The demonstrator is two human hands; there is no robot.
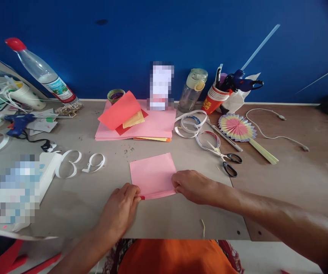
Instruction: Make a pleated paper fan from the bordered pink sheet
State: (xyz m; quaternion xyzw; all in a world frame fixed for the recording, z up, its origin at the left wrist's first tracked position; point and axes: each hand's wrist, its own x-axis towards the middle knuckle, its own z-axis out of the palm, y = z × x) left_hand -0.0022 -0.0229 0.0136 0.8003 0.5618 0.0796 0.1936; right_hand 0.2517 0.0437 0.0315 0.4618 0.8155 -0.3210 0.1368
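Note:
A pink sheet of paper (154,173) lies on the table before me, with a narrow fold along its near edge. At its lower left corner my left hand (125,201) pinches that edge, and a bit of red shows by the fingertips. My right hand (192,186) grips the right end of the same edge, its fingers curled. Beyond the paper rests a stack of pink sheets (158,123), topped by a folded red paper (121,110) and a small yellow piece (133,119).
Scissors (223,155), tape rolls (208,140), a pen (225,136) and a pleated paper fan (236,127) lie to the right. Along the blue wall stand a clear bottle (192,91), a phone (160,87) and red paper cups (213,99). Glue gun (19,123) and tilted bottle (46,76) are left.

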